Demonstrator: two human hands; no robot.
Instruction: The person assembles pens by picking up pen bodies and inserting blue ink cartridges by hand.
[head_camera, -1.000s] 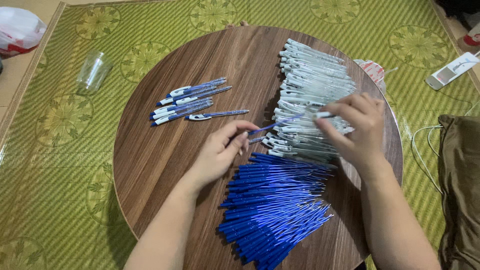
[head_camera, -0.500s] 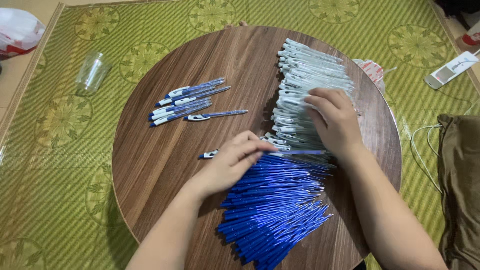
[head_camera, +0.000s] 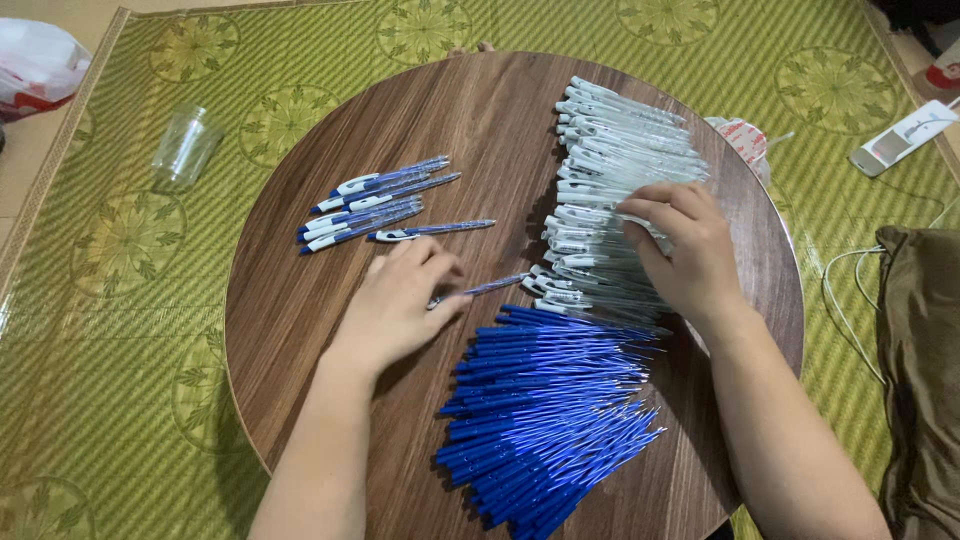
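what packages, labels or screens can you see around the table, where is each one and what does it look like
Plastic bag: far left corner, off the mat, crumpled, white with red.
Small packet: tucked at the table's right rim behind the clear barrels, white with red print.
Flat device: on the mat at far right, white slab with a grey screen-like panel, a white cable nearby.
Pens: left of the table, blue with white clips; any print is too small to tell.

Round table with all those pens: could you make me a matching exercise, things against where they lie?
Things:
1. blue pen barrels
2. clear pen casings
3. finished pens
4. plastic cup

Places:
A. on the green mat, left of the table
B. table's near edge, between the arms
C. table's left part, small group
D. stacked under the right hand

Pairs: 1-B, 2-D, 3-C, 4-A
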